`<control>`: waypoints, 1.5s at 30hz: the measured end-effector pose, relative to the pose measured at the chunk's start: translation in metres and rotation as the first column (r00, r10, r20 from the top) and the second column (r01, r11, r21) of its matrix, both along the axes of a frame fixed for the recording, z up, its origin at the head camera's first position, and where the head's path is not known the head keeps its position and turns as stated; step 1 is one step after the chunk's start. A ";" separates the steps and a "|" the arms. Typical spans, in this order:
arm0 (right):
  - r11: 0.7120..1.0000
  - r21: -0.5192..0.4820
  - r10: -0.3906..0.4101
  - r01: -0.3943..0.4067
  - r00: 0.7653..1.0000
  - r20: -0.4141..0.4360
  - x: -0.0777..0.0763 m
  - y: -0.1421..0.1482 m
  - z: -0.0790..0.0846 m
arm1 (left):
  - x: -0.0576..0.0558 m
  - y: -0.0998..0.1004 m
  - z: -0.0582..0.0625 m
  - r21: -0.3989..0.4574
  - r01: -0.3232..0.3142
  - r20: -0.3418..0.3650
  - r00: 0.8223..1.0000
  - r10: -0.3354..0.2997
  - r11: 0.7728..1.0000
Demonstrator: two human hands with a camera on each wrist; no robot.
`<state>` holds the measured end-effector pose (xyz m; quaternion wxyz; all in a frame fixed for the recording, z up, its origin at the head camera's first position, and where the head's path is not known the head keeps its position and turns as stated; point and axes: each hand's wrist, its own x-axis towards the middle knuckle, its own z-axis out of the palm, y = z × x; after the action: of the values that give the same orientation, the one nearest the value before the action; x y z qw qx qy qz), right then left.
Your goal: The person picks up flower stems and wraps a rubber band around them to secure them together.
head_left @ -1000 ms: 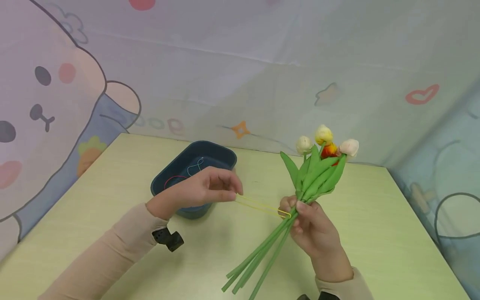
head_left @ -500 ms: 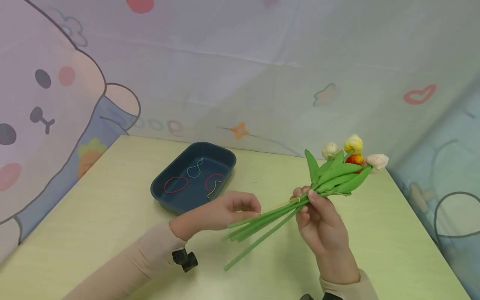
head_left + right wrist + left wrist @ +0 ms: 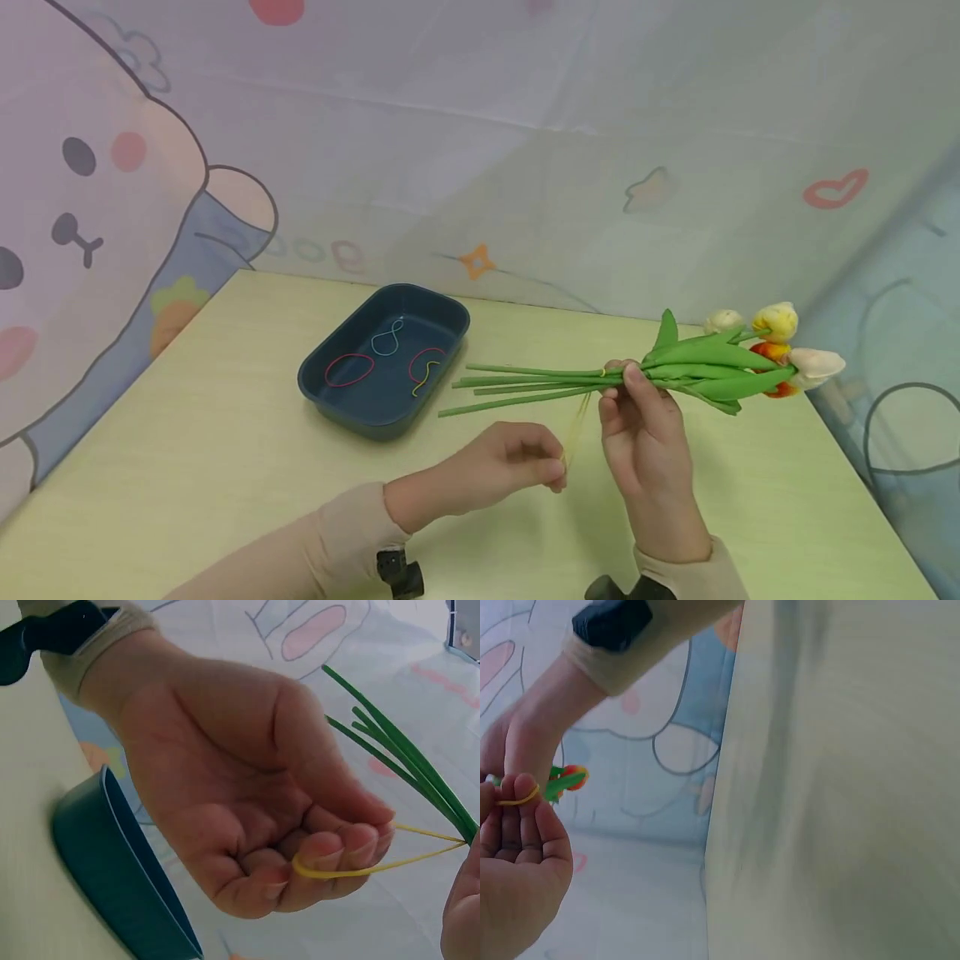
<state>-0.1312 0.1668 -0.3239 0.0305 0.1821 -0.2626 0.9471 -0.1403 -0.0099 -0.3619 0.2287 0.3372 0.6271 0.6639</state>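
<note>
A bunch of tulips (image 3: 705, 362) with white, yellow and orange-red heads lies nearly level in my right hand (image 3: 651, 467), heads to the right and green stems (image 3: 525, 382) to the left. Its thumb and fingers grip the stems just below the leaves. Looped on the stems beside that grip, a yellow rubber band (image 3: 576, 433) stretches down to my left hand (image 3: 502, 471). The right wrist view shows the left hand's curled fingers (image 3: 322, 851) inside the band's end, with the thumb against them. In the left wrist view, the tulips (image 3: 570, 780) are mostly hidden behind hands.
Left of the flowers, a dark blue tray (image 3: 390, 379) stands on the pale table (image 3: 225, 467). Inside lie red rubber bands (image 3: 349, 370), a light blue one (image 3: 387, 340) and a yellow one (image 3: 425, 379). A printed cloth (image 3: 480, 150) hangs behind the table.
The tulips have turned from upright-slanted to nearly level, heads swinging right. My left hand has moved right and down from over the tray, drawing the yellow rubber band below the stems.
</note>
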 end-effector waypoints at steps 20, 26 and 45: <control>0.890 0.323 -0.328 0.323 0.944 -0.039 -0.017 -0.001 -0.013 | 0.040 -0.002 0.033 0.030 -0.219 -0.207 0.953 0.220 0.975; 0.700 0.615 -0.371 0.362 0.921 -0.120 -0.023 0.003 -0.022 | 0.037 -0.018 0.054 0.034 -0.224 -0.153 0.962 0.226 0.974; 0.742 0.670 0.274 -0.010 0.917 -0.290 -0.027 0.037 -0.021 | -0.005 -0.069 0.075 0.005 -0.247 -0.109 0.963 0.247 0.969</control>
<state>-0.1586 0.2035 -0.3450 -0.0600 0.3760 -0.5523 0.7416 -0.1451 -0.0787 -0.2871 0.1109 0.2912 0.6785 0.6652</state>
